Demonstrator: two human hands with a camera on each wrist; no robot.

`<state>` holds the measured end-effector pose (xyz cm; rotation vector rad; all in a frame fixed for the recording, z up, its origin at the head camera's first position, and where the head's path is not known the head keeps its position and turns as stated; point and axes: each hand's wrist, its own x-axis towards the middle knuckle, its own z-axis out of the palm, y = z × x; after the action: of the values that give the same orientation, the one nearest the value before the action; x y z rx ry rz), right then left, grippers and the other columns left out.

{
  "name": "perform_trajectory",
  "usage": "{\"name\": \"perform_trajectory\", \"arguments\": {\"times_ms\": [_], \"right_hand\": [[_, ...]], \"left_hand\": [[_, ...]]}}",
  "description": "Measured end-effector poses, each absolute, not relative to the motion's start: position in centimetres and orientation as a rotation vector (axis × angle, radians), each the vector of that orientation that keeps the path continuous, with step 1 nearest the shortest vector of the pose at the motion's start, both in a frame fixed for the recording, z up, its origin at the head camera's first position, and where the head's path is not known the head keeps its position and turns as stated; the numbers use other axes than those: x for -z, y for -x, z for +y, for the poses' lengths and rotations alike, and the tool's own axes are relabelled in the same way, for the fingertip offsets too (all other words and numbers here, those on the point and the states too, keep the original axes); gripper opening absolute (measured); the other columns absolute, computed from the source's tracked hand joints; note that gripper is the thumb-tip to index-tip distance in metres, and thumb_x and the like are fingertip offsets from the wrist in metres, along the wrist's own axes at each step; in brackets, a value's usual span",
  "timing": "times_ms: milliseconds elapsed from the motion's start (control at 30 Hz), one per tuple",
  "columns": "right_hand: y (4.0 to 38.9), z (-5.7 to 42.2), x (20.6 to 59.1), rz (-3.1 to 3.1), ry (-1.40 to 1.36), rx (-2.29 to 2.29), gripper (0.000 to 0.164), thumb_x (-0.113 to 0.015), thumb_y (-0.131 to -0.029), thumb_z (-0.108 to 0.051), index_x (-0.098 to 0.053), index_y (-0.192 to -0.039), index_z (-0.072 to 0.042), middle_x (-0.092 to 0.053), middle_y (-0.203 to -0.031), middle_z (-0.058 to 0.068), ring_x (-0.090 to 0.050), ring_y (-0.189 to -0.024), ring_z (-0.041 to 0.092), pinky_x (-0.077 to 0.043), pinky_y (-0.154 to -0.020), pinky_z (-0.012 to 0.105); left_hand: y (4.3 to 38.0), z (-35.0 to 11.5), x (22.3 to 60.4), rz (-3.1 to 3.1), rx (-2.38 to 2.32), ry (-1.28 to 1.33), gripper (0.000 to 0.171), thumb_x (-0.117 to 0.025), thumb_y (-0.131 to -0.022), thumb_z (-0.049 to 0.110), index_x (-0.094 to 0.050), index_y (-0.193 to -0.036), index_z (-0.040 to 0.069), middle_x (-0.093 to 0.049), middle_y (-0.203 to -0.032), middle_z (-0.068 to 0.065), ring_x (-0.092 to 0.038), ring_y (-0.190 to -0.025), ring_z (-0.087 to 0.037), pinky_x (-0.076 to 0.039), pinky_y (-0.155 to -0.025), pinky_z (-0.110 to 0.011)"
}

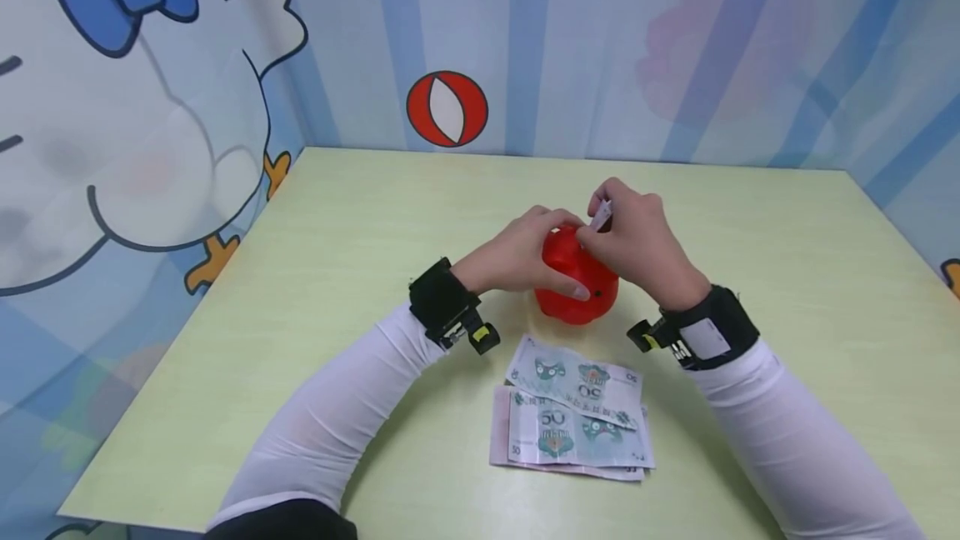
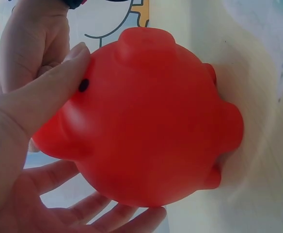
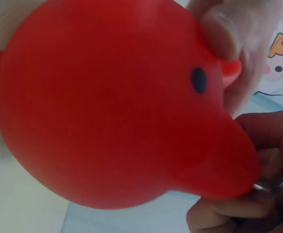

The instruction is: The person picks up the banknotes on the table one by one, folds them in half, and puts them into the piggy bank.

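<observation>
A red piggy bank [image 1: 564, 307] stands upright on the table, round-bodied with stubby feet and a black dot eye. My left hand [image 1: 517, 255] grips it from the left; in the left wrist view the thumb lies by the eye and the other fingers curve round the far side. At its top, my right hand [image 1: 641, 232] pinches a folded banknote [image 1: 602, 213], mostly hidden by the fingers. The bank's body [image 3: 107, 107] fills much of the right wrist view, with right-hand fingertips against its upper end. The slot is out of sight.
Several banknotes [image 1: 573, 415] lie in a loose overlapping pile in front of the bank, green-printed 50s on top and pinkish ones beneath. The pale yellow table [image 1: 360, 232] meets a cartoon-printed backdrop [image 1: 585, 40] behind and on the left.
</observation>
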<state>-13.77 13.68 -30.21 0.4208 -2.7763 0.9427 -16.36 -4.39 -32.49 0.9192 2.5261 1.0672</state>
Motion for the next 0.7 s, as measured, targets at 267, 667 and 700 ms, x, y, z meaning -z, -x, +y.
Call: {"name": "perform_trajectory", "arguments": {"times_ms": [267,667,700], "right_hand": [[14.0,13.9,30.2,-2.853,-0.486,-0.913,0.021,-0.064,-0.092,-0.022,-0.056,-0.100,-0.005,-0.064,-0.084,0.011,-0.062,-0.072,0.024,-0.059,-0.065,0.036],[13.0,16.1,27.0,-2.956,-0.593,-0.999,0.026,-0.063,-0.094,-0.031,-0.067,-0.112,-0.012,-0.069,-0.086,0.008,-0.063,-0.070,0.023,-0.057,-0.061,0.034],[13.2,16.1,27.2,-2.953,-0.604,-1.006,0.025,-0.063,-0.094,-0.029,-0.067,-0.111,-0.012,-0.069,-0.086,0.008,-0.063,-0.070,0.023,-0.057,-0.061,0.034]], "left_hand": [[16.3,-4.4,32.4,2.524,-1.060,-0.915,0.082,-0.087,-0.072,0.034,-0.043,-0.140,0.019,-0.046,-0.132,-0.004,-0.047,-0.119,-0.017,-0.056,-0.076,-0.023],[16.2,-4.3,32.3,2.529,-1.056,-0.890,0.084,-0.088,-0.070,0.033,-0.042,-0.139,0.018,-0.045,-0.133,-0.003,-0.047,-0.118,-0.017,-0.056,-0.076,-0.023],[16.2,-4.4,32.4,2.531,-1.059,-0.890,0.084,-0.088,-0.070,0.032,-0.043,-0.139,0.018,-0.046,-0.132,-0.002,-0.048,-0.118,-0.016,-0.056,-0.076,-0.023]]}}
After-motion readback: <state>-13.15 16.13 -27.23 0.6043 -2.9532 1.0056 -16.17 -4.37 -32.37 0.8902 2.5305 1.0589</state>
